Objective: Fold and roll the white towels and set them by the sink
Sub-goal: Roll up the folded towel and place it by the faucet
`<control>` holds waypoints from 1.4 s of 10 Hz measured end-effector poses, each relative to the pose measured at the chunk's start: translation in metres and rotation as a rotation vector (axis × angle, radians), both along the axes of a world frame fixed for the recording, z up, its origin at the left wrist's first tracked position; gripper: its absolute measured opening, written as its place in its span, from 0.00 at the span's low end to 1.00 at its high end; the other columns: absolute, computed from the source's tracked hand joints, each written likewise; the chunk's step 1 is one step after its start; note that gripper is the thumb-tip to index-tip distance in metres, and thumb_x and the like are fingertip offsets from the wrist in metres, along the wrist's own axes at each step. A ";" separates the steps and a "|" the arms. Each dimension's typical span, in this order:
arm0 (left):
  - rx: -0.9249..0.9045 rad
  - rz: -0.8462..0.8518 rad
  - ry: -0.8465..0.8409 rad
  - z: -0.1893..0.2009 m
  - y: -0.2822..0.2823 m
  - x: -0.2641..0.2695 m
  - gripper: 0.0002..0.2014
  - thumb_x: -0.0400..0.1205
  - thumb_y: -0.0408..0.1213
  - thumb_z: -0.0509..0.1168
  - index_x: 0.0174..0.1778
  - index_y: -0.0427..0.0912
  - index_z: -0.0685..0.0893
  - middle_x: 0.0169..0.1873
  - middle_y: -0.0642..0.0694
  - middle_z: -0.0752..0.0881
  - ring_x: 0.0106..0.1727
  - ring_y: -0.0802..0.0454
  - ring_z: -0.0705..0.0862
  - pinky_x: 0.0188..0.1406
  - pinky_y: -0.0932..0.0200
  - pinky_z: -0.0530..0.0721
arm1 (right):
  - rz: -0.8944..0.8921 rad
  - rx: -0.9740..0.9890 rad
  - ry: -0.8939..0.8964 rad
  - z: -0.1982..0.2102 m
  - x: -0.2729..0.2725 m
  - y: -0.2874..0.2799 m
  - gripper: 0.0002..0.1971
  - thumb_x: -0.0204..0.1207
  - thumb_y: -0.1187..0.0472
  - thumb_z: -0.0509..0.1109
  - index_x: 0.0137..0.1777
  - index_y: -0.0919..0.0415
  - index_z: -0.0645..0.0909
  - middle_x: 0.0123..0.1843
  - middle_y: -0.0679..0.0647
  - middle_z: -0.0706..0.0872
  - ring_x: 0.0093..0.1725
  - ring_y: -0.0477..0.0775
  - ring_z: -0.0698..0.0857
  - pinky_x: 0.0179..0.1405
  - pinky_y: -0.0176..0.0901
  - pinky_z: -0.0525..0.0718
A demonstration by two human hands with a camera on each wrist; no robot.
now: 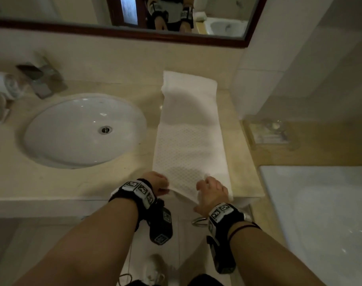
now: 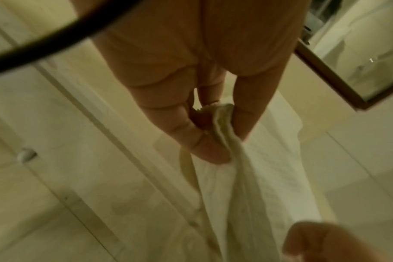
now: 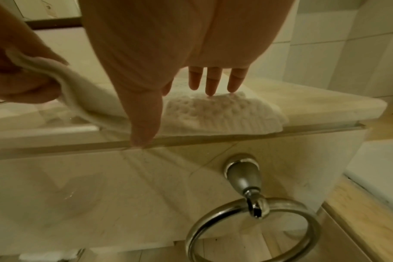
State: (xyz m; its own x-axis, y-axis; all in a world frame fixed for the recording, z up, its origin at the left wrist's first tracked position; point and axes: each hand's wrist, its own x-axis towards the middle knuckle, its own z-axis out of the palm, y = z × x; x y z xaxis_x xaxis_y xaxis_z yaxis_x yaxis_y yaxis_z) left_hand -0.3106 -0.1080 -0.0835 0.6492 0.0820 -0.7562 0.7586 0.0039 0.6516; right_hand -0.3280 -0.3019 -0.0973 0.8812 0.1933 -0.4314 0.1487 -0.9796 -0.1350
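Head view: a folded white towel lies lengthwise on the worktop, right of the sink, reaching the front edge. Left wrist view: the left hand pinches its near corner. Right wrist view: the right hand, fingers straight, seems to touch the towel.

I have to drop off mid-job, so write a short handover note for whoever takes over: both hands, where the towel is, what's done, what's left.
Left hand: pinches the near left corner of the white towel, lifting it off the counter.
Right hand: open, straight fingertips resting on the towel's near end.
Towel: a long narrow strip lying flat to the right of the sink, running from the counter's front edge to the back wall.
Done: folded lengthwise.
Left: roll it up from the near end and set it by the sink. No other towel is clearly in view.
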 end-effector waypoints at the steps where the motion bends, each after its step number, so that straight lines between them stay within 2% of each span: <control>1: -0.001 0.063 -0.004 0.000 0.004 0.003 0.12 0.81 0.21 0.60 0.35 0.40 0.76 0.34 0.43 0.79 0.34 0.50 0.79 0.36 0.59 0.81 | 0.023 -0.035 -0.102 0.001 0.001 -0.001 0.26 0.64 0.66 0.71 0.63 0.53 0.73 0.67 0.54 0.71 0.71 0.57 0.69 0.70 0.48 0.67; 2: 0.034 0.106 -0.003 0.000 0.002 0.004 0.13 0.82 0.21 0.58 0.34 0.39 0.76 0.27 0.42 0.79 0.30 0.49 0.76 0.28 0.59 0.75 | 0.046 0.035 -0.256 -0.002 0.007 -0.009 0.23 0.50 0.67 0.80 0.48 0.55 0.82 0.49 0.54 0.81 0.54 0.57 0.83 0.49 0.45 0.80; 3: 0.113 0.120 -0.011 -0.003 -0.002 -0.002 0.14 0.83 0.22 0.56 0.33 0.38 0.76 0.22 0.40 0.75 0.23 0.48 0.72 0.11 0.69 0.68 | 0.072 0.055 -0.057 0.002 0.019 -0.026 0.21 0.75 0.68 0.62 0.68 0.58 0.71 0.68 0.57 0.73 0.71 0.55 0.70 0.65 0.42 0.69; 4: 0.225 0.191 -0.081 -0.013 -0.001 -0.010 0.04 0.80 0.26 0.65 0.41 0.36 0.81 0.15 0.44 0.79 0.23 0.47 0.72 0.24 0.61 0.72 | -0.116 0.119 0.016 0.010 0.032 -0.030 0.15 0.82 0.63 0.55 0.67 0.54 0.71 0.63 0.58 0.80 0.61 0.60 0.80 0.56 0.46 0.76; 5: 0.379 0.155 -0.236 -0.010 -0.006 -0.020 0.05 0.75 0.37 0.74 0.37 0.48 0.83 0.50 0.41 0.81 0.43 0.43 0.82 0.48 0.53 0.84 | -0.230 0.169 0.042 0.010 0.037 -0.036 0.15 0.82 0.61 0.57 0.68 0.55 0.69 0.59 0.61 0.82 0.55 0.60 0.82 0.46 0.43 0.74; 6: 0.527 -0.172 -0.394 -0.001 -0.015 -0.034 0.11 0.71 0.39 0.77 0.45 0.52 0.83 0.63 0.50 0.63 0.56 0.53 0.76 0.64 0.59 0.78 | -0.224 0.179 0.083 0.009 0.044 -0.041 0.16 0.83 0.57 0.60 0.68 0.60 0.72 0.64 0.61 0.80 0.62 0.61 0.80 0.51 0.43 0.75; 7: 0.740 -0.402 -0.398 -0.005 -0.016 -0.035 0.19 0.74 0.38 0.74 0.62 0.48 0.83 0.68 0.46 0.69 0.67 0.49 0.74 0.67 0.64 0.70 | -0.197 0.182 0.072 0.009 0.046 -0.045 0.17 0.84 0.53 0.59 0.64 0.63 0.76 0.64 0.62 0.81 0.62 0.61 0.80 0.58 0.45 0.77; 8: 0.792 -0.433 -0.303 -0.006 -0.008 -0.027 0.13 0.82 0.38 0.64 0.62 0.43 0.83 0.65 0.41 0.79 0.66 0.43 0.77 0.65 0.58 0.72 | -0.120 0.184 0.097 0.015 0.044 -0.054 0.21 0.87 0.53 0.52 0.73 0.62 0.73 0.73 0.60 0.76 0.71 0.59 0.75 0.66 0.42 0.71; 9: 0.709 -0.393 -0.274 -0.013 -0.003 -0.022 0.11 0.80 0.30 0.66 0.58 0.38 0.85 0.61 0.41 0.82 0.62 0.43 0.79 0.56 0.64 0.72 | -0.071 0.319 0.154 0.018 0.047 -0.066 0.19 0.87 0.63 0.54 0.77 0.57 0.70 0.76 0.59 0.71 0.74 0.56 0.71 0.67 0.27 0.65; 10: 0.669 -0.417 -0.223 -0.018 -0.001 -0.023 0.12 0.79 0.26 0.66 0.56 0.41 0.88 0.58 0.45 0.82 0.63 0.46 0.79 0.54 0.66 0.71 | -0.007 0.287 0.233 0.022 0.046 -0.078 0.24 0.83 0.72 0.55 0.78 0.56 0.69 0.80 0.57 0.66 0.78 0.53 0.66 0.72 0.26 0.57; 11: 0.682 -0.497 -0.238 -0.020 0.001 -0.025 0.16 0.78 0.23 0.62 0.52 0.44 0.90 0.55 0.44 0.88 0.58 0.47 0.83 0.54 0.69 0.73 | 0.023 0.214 0.212 0.014 0.047 -0.084 0.28 0.82 0.71 0.60 0.80 0.52 0.65 0.84 0.51 0.55 0.82 0.51 0.57 0.73 0.25 0.46; 12: 0.693 -0.560 -0.269 -0.019 0.001 -0.025 0.14 0.77 0.24 0.66 0.53 0.43 0.90 0.57 0.45 0.87 0.62 0.47 0.82 0.59 0.71 0.69 | 0.087 0.152 0.214 0.005 0.042 -0.087 0.30 0.82 0.64 0.63 0.82 0.48 0.59 0.85 0.51 0.47 0.84 0.53 0.49 0.82 0.39 0.48; 13: 0.709 -0.736 -0.323 -0.006 -0.002 -0.023 0.13 0.80 0.31 0.68 0.60 0.40 0.87 0.60 0.43 0.86 0.64 0.49 0.81 0.50 0.77 0.64 | 0.077 0.204 0.214 -0.003 0.028 -0.101 0.37 0.77 0.79 0.56 0.81 0.44 0.61 0.85 0.54 0.39 0.84 0.53 0.42 0.79 0.35 0.45; 14: 0.770 -0.817 -0.369 0.000 -0.004 -0.024 0.12 0.84 0.36 0.63 0.61 0.46 0.86 0.62 0.44 0.83 0.63 0.49 0.79 0.45 0.73 0.62 | 0.013 0.264 0.178 -0.003 0.031 -0.105 0.36 0.79 0.76 0.60 0.81 0.46 0.59 0.85 0.49 0.45 0.84 0.48 0.49 0.71 0.24 0.45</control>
